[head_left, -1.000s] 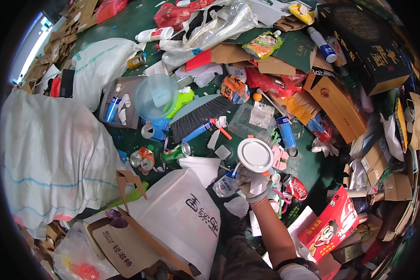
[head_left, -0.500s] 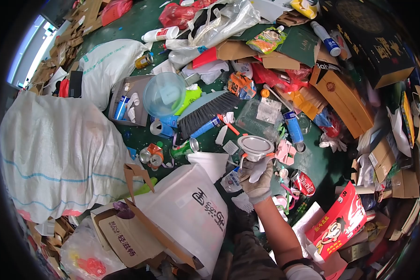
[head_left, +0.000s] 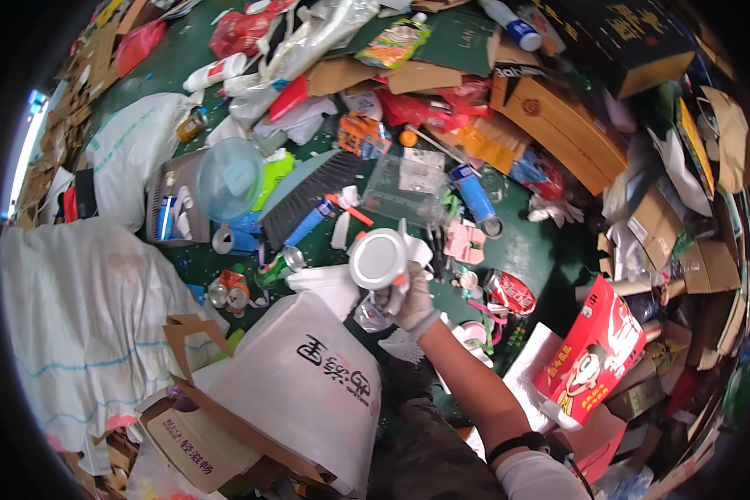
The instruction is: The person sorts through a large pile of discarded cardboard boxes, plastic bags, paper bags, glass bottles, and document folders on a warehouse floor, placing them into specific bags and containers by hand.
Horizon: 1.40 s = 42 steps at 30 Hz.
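Observation:
My right hand (head_left: 412, 302) wears a pale glove and reaches in from the lower right. Its fingers grip the edge of a round container (head_left: 377, 259) with a whitish round face and orange clips. White foam pieces (head_left: 329, 287) lie just left of the hand, and a crumpled clear plastic piece (head_left: 370, 317) is below the container. To the right are a pink plastic piece (head_left: 464, 241) and a red can (head_left: 511, 293). A brush with dark bristles (head_left: 308, 196) lies up and to the left. My left hand is out of view.
A white sack (head_left: 117, 308) fills the left. At lower centre stands a white printed bag (head_left: 300, 392) beside open cardboard (head_left: 196, 442). A grey tray (head_left: 193, 177) and clear tub (head_left: 230, 177) lie upper left. Cardboard and a red printed box (head_left: 593, 358) are at right.
The view has shifted, so most things appear further left. My right hand has turned the round container so that its round face shows more fully.

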Tool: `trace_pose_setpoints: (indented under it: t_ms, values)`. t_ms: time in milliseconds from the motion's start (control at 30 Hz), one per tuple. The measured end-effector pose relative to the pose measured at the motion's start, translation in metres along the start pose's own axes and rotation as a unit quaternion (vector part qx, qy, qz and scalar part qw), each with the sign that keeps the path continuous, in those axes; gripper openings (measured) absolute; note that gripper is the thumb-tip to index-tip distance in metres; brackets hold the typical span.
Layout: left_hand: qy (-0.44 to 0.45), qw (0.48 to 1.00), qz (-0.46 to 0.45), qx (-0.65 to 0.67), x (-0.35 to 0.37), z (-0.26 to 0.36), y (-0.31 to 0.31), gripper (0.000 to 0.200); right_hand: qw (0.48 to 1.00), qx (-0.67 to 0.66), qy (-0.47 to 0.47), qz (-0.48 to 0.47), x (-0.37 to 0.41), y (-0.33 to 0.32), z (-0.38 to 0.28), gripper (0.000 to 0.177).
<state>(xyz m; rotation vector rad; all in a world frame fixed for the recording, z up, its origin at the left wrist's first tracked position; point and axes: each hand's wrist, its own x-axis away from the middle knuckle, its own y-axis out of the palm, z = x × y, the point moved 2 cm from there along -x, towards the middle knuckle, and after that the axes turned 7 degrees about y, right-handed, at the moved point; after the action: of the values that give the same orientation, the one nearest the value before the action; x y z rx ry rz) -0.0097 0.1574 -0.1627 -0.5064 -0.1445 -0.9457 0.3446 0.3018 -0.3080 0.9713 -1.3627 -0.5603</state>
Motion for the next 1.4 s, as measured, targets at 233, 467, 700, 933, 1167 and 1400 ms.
trace_pose_setpoints:
  t_ms: [233,467,700,933,1167,1400]
  values:
    - [0.01,0.999,-0.046,0.011,-0.016,0.003,0.033,0.057,0.895,0.392,-0.111,0.183,0.001,-0.034,-0.006,0.037]
    - [0.013,0.998,-0.049,0.024,-0.023,0.001,0.045,0.057,0.785,0.38,-0.353,0.34,0.087,-0.07,-0.126,0.025]
    - [0.006,0.999,-0.044,0.021,-0.024,-0.001,0.046,0.058,0.809,0.301,-0.327,0.384,0.083,-0.089,-0.16,0.025]
    - [0.006,0.999,-0.038,0.022,-0.026,0.0,0.047,0.059,0.823,0.324,-0.207,0.419,0.025,-0.082,-0.14,0.047]
    - [0.001,0.999,-0.035,0.02,-0.032,-0.003,0.057,0.059,0.774,0.572,-0.166,0.216,0.013,-0.08,-0.096,0.045]
    - [-0.02,0.999,-0.026,-0.001,-0.042,-0.004,0.064,0.06,0.602,0.672,-0.297,0.314,0.002,-0.067,-0.197,0.032]
